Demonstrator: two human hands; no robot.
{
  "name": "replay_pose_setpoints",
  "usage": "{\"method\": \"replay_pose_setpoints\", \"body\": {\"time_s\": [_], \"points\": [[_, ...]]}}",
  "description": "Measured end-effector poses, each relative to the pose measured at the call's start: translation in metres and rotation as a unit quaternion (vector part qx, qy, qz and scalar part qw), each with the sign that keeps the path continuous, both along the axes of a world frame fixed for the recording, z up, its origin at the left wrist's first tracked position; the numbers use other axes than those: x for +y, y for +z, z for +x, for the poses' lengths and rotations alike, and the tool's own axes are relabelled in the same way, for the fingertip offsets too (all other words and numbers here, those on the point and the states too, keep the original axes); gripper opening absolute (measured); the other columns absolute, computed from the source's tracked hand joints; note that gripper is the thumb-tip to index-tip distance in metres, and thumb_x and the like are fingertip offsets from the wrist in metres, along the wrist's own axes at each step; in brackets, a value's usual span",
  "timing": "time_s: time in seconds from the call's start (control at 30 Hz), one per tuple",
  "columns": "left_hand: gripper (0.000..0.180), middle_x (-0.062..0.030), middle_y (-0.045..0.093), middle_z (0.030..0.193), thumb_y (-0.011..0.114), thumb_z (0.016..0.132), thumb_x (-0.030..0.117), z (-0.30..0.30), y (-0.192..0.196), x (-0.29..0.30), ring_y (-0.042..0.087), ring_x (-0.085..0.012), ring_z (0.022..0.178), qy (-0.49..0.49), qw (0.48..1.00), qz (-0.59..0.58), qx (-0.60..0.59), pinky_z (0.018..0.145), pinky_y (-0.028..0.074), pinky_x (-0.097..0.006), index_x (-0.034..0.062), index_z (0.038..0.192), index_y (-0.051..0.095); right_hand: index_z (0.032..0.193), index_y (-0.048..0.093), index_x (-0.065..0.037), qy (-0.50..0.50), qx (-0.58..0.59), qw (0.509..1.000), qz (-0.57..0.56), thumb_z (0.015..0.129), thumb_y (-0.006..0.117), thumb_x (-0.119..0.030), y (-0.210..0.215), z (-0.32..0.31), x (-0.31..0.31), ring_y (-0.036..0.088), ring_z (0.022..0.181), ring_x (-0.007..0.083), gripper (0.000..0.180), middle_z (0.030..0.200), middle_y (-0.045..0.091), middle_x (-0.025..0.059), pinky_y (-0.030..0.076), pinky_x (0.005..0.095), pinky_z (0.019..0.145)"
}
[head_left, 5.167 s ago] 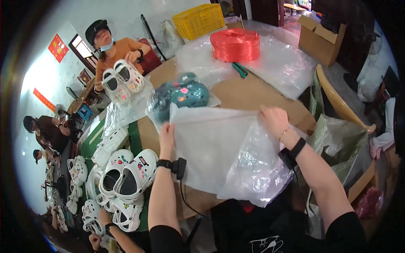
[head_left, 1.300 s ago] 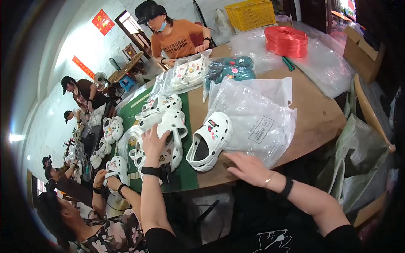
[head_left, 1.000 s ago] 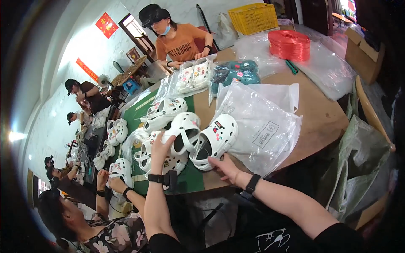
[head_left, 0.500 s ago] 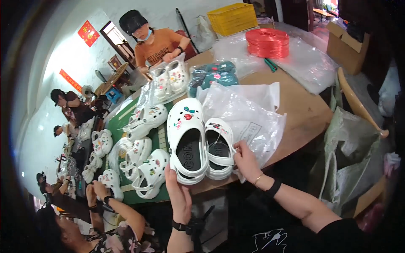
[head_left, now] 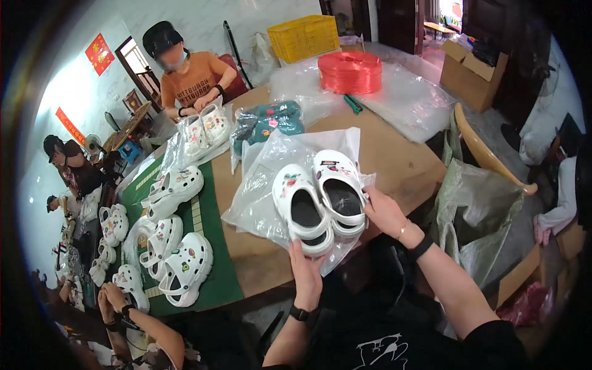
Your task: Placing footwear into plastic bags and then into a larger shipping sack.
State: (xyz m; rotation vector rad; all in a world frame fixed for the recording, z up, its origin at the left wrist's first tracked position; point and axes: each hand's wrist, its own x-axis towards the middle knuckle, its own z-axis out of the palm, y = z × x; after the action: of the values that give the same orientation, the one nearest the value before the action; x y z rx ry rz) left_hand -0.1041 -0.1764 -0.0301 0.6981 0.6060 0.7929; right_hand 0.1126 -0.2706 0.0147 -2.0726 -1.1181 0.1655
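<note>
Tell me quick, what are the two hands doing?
Left hand: fingers closed on the heel of the left white clog.
Right hand: holding the side of the right white clog.

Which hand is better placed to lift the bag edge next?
Right, likely. The right hand sits at the clear bags' edge beside the right clog; the left hand is under the left clog's heel, steadying the pair.

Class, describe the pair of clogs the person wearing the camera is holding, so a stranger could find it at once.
Start at the brown table and find the clear bags at its near edge. The white clogs lie there side by side, openings up, left hand and right hand on them. The other white pairs sit on the green mat.
</note>
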Motion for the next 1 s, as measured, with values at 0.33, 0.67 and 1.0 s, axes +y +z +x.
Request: {"method": "replay_pose_setpoints", "body": {"time_s": [0.33,0.67,1.0], "points": [[0.055,-0.0170,0.039,0.143,0.056,0.095,0.010,-0.034,-0.033,0.003,0.047,-0.0223,0.123,0.043,0.919,0.311,0.238,0.100,0.041,-0.033,-0.0002,0.144,0.033,0.091,0.058,0.003,0.089,-0.181,0.972,-0.118,0.090,0.057,-0.036,0.046,-0.063,0.067,0.065,0.071,0.0333,0.039,0.074,0.064,0.0159,0.052,0.0423,0.062],[0.051,-0.0170,0.051,0.134,0.052,0.097,0.014,-0.034,-0.023,0.003,0.054,-0.0236,0.117,-0.001,0.954,0.225,0.198,0.097,0.043,-0.033,0.0031,0.144,0.036,0.098,0.048,0.000,0.057,-0.165,0.977,-0.120,0.082,0.061,-0.021,0.015,-0.067,0.091,0.066,0.066,0.0381,0.029,0.069,0.065,0.0197,0.051,0.0489,0.060],[0.055,-0.0182,0.041,0.143,0.067,0.086,0.025,-0.050,-0.022,0.022,0.043,-0.0385,0.121,-0.010,0.701,0.559,0.443,0.099,0.036,-0.046,0.0033,0.133,0.049,0.100,0.050,-0.005,-0.060,-0.196,0.972,-0.114,0.084,0.057,-0.024,0.056,-0.010,-0.001,0.062,0.065,0.0407,0.025,0.067,0.062,0.0217,0.047,0.0509,0.060]]}}
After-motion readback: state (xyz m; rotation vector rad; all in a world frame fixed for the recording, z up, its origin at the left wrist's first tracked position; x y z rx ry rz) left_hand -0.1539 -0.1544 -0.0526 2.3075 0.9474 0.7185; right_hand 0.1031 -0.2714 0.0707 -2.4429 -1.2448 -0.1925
